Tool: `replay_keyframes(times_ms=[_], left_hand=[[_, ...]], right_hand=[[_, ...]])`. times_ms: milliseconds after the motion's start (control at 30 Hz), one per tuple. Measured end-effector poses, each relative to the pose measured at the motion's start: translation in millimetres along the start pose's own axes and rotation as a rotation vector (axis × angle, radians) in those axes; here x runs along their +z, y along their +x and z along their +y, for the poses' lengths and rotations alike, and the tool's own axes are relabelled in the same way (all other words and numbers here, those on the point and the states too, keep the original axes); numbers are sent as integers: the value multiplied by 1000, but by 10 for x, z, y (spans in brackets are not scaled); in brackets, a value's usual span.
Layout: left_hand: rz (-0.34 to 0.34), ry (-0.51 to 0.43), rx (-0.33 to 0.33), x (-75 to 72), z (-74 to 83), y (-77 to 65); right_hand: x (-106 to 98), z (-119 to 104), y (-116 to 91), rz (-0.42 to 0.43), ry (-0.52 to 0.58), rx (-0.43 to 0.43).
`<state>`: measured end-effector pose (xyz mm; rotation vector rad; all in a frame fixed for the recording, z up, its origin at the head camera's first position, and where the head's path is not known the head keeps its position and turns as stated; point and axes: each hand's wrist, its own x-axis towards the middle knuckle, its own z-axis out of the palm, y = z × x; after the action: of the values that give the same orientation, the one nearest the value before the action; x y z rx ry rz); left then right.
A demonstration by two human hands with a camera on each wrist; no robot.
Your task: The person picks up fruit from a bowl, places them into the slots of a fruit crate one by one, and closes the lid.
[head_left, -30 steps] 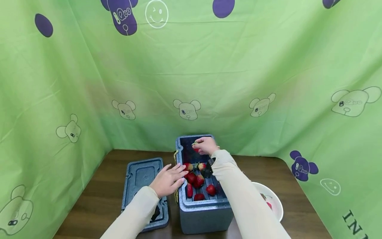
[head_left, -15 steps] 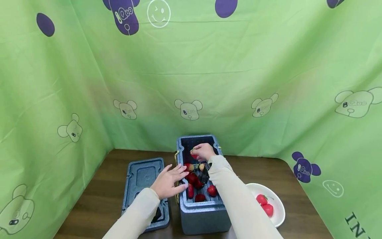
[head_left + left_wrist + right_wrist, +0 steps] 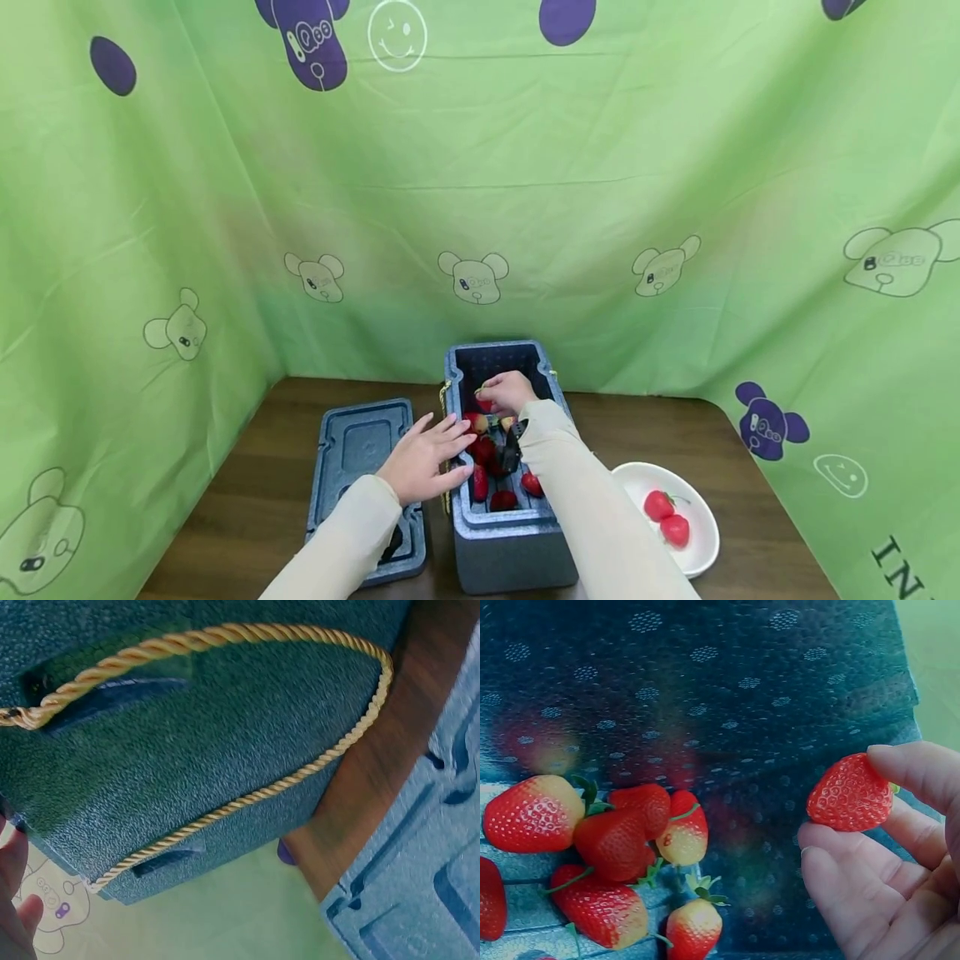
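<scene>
A blue-grey foam cooler box [image 3: 517, 558] stands uncovered on the table, with several red strawberries [image 3: 604, 904] lying on its ribbed inner surface. Some have pale ends and green leaves. Inside the box, beyond that pile, my right hand [image 3: 510, 392] pinches a single strawberry [image 3: 851, 793] between thumb and fingers. In the right wrist view this fruit is held apart from the others. My left hand [image 3: 426, 458] lies at the box's left rim, fingers spread and fingertips over the edge, holding nothing. Only a bit of it shows in the left wrist view, beside the box's side wall [image 3: 225, 735].
The box's lid [image 3: 363, 427] lies on the wooden table [image 3: 247, 500] to the left. A yellow twisted rope [image 3: 255, 796] runs along the box's side. On the right, a white bowl [image 3: 708, 554] holds two strawberries [image 3: 675, 530]. Green printed cloth [image 3: 480, 183] hangs behind.
My right hand has come down and nearer within the box, still pinching the strawberry. As the right forearm shifted left, more of the white bowl came into view. The left hand stays at the rim.
</scene>
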<state>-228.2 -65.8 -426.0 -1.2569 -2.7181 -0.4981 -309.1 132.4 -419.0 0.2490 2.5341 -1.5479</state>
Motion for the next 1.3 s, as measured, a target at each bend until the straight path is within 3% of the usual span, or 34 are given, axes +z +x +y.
replay_keyframes(times_ms=[267, 467, 1300], left_hand=[[4, 93, 51, -20, -6, 22], [-36, 139, 69, -46, -2, 14], [-33, 71, 64, -42, -1, -14]], right_hand=[[5, 108, 38, 9, 23, -8], [5, 110, 2, -6, 0, 45], [46, 98, -14, 0, 8, 59]])
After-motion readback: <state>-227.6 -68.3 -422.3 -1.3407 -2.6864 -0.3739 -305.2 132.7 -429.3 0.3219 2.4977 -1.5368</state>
